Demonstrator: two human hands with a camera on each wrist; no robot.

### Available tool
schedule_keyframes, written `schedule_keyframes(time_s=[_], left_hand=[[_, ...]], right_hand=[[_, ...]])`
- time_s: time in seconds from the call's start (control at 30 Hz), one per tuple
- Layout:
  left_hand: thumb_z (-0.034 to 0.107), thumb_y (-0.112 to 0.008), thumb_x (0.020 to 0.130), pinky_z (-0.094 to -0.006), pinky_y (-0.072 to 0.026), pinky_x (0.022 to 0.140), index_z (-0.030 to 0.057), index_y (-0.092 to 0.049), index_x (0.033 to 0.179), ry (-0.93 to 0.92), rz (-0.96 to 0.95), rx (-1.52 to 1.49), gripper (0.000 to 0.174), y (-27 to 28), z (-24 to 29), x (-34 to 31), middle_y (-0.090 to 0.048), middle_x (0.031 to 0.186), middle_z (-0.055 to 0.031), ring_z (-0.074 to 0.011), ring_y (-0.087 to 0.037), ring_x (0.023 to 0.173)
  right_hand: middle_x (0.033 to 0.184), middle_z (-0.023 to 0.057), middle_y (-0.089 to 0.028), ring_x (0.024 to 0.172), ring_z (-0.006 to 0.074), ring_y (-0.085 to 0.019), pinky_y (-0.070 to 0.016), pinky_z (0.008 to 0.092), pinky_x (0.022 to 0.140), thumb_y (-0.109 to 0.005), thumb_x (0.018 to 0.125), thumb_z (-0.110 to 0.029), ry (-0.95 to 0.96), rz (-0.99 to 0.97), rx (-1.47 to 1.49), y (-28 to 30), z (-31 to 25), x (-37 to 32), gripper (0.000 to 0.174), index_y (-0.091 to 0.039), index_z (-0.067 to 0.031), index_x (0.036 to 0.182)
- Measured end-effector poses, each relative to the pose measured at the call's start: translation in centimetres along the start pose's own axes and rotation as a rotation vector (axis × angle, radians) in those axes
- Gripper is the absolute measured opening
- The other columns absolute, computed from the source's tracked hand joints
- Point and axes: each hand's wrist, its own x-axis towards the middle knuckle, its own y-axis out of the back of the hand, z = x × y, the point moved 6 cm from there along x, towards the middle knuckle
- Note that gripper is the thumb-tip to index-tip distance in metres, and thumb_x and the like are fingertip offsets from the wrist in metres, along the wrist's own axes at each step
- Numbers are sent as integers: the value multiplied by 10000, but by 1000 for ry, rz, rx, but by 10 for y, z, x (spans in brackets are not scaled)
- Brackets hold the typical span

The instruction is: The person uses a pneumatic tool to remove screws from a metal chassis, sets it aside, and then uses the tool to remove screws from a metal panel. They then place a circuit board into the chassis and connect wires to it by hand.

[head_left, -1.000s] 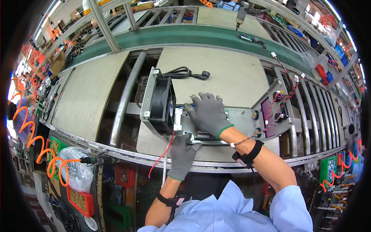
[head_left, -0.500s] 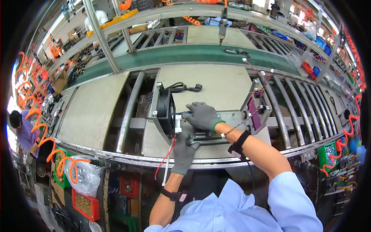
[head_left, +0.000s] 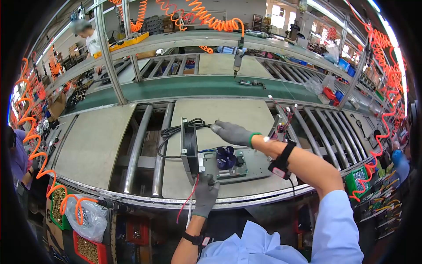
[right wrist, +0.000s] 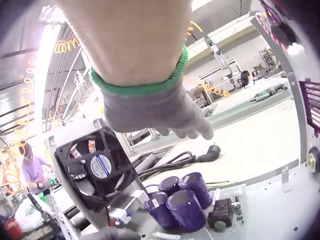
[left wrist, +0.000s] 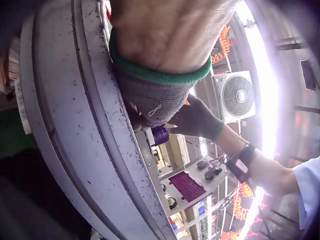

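Observation:
In the head view a grey metal chassis (head_left: 259,169) lies before me, a black fan (head_left: 190,147) at its left end. Purple capacitors (right wrist: 187,210) stand on its circuit board (head_left: 231,171). Gloved in grey, my left hand (head_left: 205,196) grips the chassis's near edge just right of the fan, fingers bent over it. Beside that hand hang a red wire (head_left: 187,202) and a white cable. My right hand (head_left: 235,133) reaches over the far side of the chassis, fingers extended, above a black power cord (right wrist: 172,162). Its plug (right wrist: 212,153) shows below the fingertips in the right wrist view.
The chassis sits on a pale board (head_left: 259,116) over metal rollers (head_left: 316,132). Beyond runs a green conveyor belt (head_left: 176,90), with a screwdriver tool (head_left: 238,61) hanging over it. A red parts bin (head_left: 90,248) stands lower left; an upright purple-grilled end panel (left wrist: 187,186) rises at the chassis's right.
My right hand has lifted off the circuit board and moved away toward the power cord, uncovering the capacitors. The left hand stays at the near edge. The head view has tilted up.

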Motion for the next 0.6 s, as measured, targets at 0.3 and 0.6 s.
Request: schedule_keyframes(time_s=[0.3, 0.6], left_hand=[[201, -740, 860, -477, -518, 837, 1, -643, 1223, 23, -114, 8, 425, 6, 3, -17, -658, 1053, -195, -373, -633, 983], [147, -688, 854, -513, -514, 730, 35, -665, 1175, -145, -36, 176, 341, 12, 22, -15, -677, 922, -173, -409, -630, 772]], right_hand=[[1452, 247, -548, 1254, 407, -602, -586, 525, 907, -563, 933, -562, -282, -211, -267, 99, -47, 41, 777, -548, 56, 1402], [1276, 231, -678, 1184, 389, -642, -512, 446, 972, -640, 873, -512, -472, 397, -253, 239, 125, 216, 646, -695, 27, 1225]])
